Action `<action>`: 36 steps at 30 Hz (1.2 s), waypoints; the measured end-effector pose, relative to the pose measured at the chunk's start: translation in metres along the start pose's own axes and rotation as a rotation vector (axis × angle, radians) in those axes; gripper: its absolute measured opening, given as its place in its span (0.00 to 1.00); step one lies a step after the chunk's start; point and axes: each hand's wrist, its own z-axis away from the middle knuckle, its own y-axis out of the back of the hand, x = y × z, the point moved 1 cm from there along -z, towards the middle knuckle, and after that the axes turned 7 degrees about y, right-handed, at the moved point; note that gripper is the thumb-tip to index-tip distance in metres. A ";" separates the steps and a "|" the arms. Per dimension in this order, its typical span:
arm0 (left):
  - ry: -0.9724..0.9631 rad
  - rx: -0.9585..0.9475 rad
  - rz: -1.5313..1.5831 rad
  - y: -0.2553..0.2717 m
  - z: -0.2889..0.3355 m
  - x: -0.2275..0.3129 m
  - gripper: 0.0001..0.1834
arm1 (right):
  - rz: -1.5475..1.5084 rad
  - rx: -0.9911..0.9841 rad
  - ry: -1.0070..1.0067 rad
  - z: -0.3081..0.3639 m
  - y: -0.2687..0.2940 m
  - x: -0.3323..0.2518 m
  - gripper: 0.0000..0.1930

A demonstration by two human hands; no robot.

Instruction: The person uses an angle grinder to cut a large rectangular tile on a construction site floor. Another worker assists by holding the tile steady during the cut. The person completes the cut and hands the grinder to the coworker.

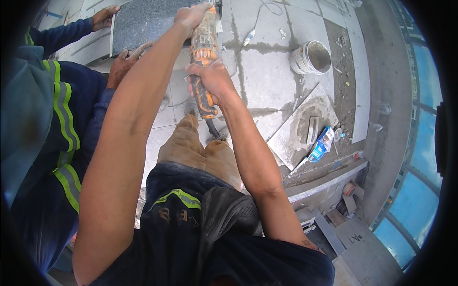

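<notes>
An orange and black angle grinder [204,50], coated in dust, is held between my two hands. My right hand [213,80] wraps around its rear handle. Farther forward, my left hand [191,20] grips the front end near the top of the view. The grinder's head lies at the right end of a dark grey speckled stone slab [148,24]; its disc cannot be made out. At the slab's left edge is a co-worker's hand [105,18], and the same person's other hand [125,64] is by its near edge.
A co-worker in dark clothing with reflective stripes [62,107] is close on my left. To the right stand a white bucket [310,58] and a mortar-smeared board [305,112] bearing a trowel [312,129] and a blue packet [322,143]. A cable with a connector [248,37] crosses the pale tiles.
</notes>
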 end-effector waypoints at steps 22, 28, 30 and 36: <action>-0.050 -0.019 -0.018 -0.001 0.014 -0.003 0.31 | 0.061 -0.035 0.017 0.005 0.006 -0.001 0.12; -0.045 0.024 -0.030 -0.005 0.001 -0.005 0.32 | 0.063 -0.030 -0.006 0.001 0.010 -0.006 0.13; -0.053 -0.011 0.038 -0.005 0.004 -0.007 0.33 | 0.059 -0.032 -0.008 0.000 0.009 -0.006 0.13; -0.003 -0.001 0.012 -0.002 0.010 -0.004 0.33 | 0.045 -0.007 0.013 0.003 0.008 -0.001 0.11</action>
